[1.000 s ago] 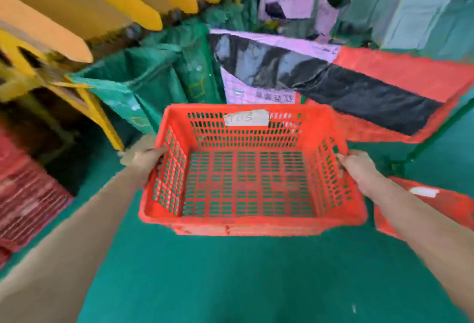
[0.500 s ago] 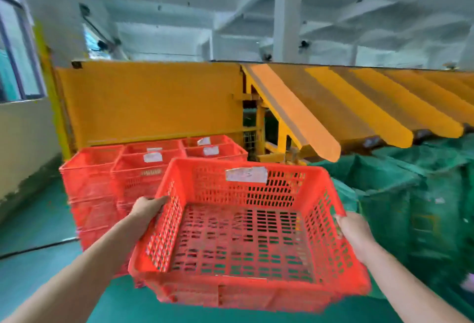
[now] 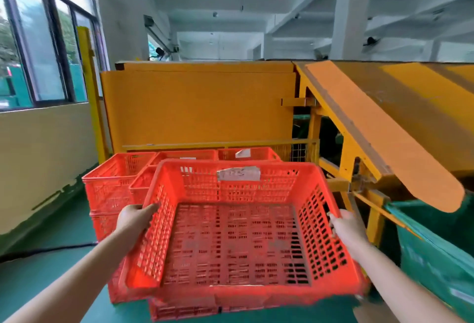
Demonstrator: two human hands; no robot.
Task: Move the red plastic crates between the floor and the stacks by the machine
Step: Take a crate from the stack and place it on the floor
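Crate (image 3: 236,240): red, empty, paper label (image 3: 238,174) on its far wall. It is carried clear of the floor (image 3: 38,279), level with the tops of the stacks (image 3: 112,184) and directly before them.

Change noted: a second ago the crate was held out over open floor, facing away from the machine (image 3: 195,107). Half a second ago the stacks stood off to the left of it. Now they sit square behind it, with the machine's yellow panel filling the view ahead. Judgement: the carry is close to finished and the set-down on a stack is the step in hand. Another red crate shows under the near edge; whether the two touch cannot be told.

Left grip (image 3: 133,220): grasping the crate's left wall at the rim, fingers laid over the top edge.

Right grip (image 3: 346,227): grasping the right wall at the rim; blurred, but fingers appear hooked over the edge.

The crate hangs between the two grips, its weight shared, its floor open to view.

Surroundings: a sloping chute (image 3: 384,130) to the right, with a green bin (image 3: 436,253) below it, near the right grip
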